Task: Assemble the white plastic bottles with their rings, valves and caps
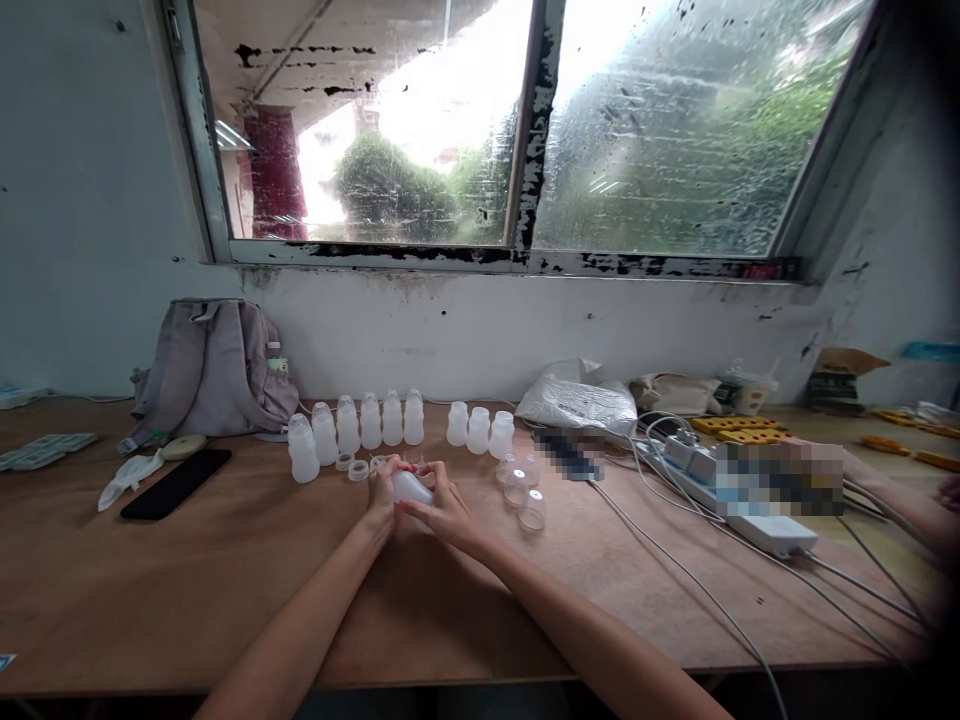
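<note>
- In the head view, both forearms are angled inward over the table (285,560).
- The white bottle (412,489) is held tilted between them, pinched by the bent fingers of the left hand (382,487) and right hand (445,503).

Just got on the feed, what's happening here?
The left hand and right hand hold a pale bottle together over the table. Behind, to the left, stands a row of six capped bottles; to its right are three bottles without caps. Clear caps lie near those three, and a few rings lie in front of the capped row.
</note>
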`<state>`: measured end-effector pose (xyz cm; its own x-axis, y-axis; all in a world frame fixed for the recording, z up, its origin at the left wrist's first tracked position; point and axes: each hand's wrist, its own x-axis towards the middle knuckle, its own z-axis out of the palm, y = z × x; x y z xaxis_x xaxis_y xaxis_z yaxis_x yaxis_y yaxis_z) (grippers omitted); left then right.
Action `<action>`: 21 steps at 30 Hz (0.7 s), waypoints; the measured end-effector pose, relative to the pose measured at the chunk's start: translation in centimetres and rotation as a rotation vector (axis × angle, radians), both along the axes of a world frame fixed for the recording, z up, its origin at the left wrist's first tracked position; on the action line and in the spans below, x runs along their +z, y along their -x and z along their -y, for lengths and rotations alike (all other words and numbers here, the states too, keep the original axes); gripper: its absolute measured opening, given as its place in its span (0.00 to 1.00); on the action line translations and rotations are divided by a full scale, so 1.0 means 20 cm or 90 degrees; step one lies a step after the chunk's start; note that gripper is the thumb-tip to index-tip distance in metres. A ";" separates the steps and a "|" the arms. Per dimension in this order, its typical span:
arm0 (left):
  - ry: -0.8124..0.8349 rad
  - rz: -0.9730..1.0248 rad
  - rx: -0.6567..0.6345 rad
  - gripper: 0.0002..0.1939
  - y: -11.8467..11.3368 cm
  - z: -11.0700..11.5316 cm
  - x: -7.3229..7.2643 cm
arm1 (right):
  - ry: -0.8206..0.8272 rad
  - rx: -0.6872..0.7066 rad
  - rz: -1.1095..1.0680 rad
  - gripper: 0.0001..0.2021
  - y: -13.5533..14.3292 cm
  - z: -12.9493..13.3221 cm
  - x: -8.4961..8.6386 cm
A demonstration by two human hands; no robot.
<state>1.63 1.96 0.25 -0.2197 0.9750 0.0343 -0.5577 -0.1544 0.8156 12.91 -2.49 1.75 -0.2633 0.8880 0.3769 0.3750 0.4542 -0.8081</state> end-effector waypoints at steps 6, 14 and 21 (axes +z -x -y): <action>-0.061 -0.011 -0.062 0.07 0.03 -0.01 0.03 | 0.249 0.016 -0.174 0.21 0.04 -0.01 0.00; -0.056 -0.054 -0.229 0.16 0.01 0.06 0.07 | 0.236 0.046 -0.414 0.19 0.00 -0.10 -0.06; -0.032 -0.072 -0.190 0.20 0.02 0.03 0.02 | -0.006 -0.097 0.028 0.17 -0.05 -0.12 -0.01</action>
